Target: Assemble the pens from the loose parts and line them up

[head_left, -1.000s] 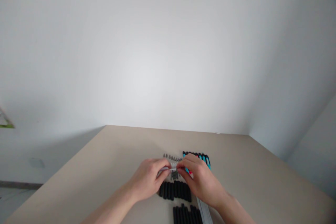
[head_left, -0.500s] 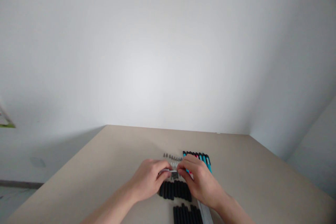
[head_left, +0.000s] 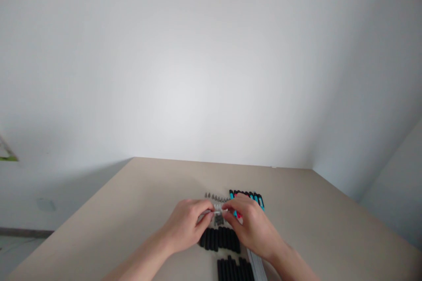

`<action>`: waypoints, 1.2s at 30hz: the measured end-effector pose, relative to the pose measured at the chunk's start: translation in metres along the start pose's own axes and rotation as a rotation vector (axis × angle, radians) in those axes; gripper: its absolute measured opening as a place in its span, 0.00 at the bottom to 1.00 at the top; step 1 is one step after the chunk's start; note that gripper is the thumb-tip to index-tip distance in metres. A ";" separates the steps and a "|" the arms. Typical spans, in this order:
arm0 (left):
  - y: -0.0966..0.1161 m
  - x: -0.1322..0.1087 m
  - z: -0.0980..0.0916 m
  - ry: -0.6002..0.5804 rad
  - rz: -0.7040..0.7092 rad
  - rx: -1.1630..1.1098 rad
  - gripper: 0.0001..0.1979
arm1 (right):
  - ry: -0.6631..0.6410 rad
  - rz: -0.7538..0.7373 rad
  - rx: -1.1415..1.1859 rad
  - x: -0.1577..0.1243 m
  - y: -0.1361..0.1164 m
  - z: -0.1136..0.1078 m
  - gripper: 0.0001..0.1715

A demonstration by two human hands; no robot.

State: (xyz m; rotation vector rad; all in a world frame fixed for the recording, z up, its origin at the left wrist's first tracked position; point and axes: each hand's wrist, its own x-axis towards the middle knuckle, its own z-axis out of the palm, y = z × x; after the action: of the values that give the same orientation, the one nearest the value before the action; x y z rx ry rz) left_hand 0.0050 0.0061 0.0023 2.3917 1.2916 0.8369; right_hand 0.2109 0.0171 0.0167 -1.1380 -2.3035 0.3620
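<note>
Between my hands is a thin white pen refill (head_left: 218, 212), held level above the table. My left hand (head_left: 189, 224) is closed, its thumb and forefinger pinching the refill's left part. At the refill's right end, my right hand (head_left: 250, 225) has its thumb and forefinger bent close together; whatever is in them is too small to make out. Right behind the fingertips lie small clear pieces (head_left: 217, 206), and small dark grey parts (head_left: 219, 220) lie just below. A row of black pen barrels (head_left: 227, 239) is under and between my wrists.
Small grey cone-shaped tips (head_left: 216, 197) form a row farther back. Pens or pen halves in blue, red and black (head_left: 260, 201) lie behind my right hand. More black barrels (head_left: 233, 269) and thin white sticks (head_left: 257, 265) are near the front. A wall (head_left: 211, 74) rises behind the beige table (head_left: 158, 184).
The thumb and forefinger of my right hand have parted slightly at the refill's end. The refill sits a little higher between the hands. My left hand has barely moved.
</note>
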 end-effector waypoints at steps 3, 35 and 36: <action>-0.003 -0.001 0.000 0.052 -0.024 -0.032 0.09 | -0.023 0.061 -0.047 0.000 0.000 -0.011 0.10; -0.008 0.012 0.011 0.523 -0.246 -1.299 0.14 | -0.485 -0.096 -0.189 -0.018 -0.030 0.000 0.15; -0.009 0.013 0.011 0.541 -0.270 -1.359 0.15 | -0.494 -0.097 -0.181 -0.018 -0.030 0.000 0.14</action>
State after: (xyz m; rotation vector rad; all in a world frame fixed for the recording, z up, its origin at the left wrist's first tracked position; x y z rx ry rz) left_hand 0.0110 0.0219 -0.0062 0.9318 0.6854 1.6074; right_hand 0.2000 -0.0154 0.0246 -1.1086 -2.8616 0.4446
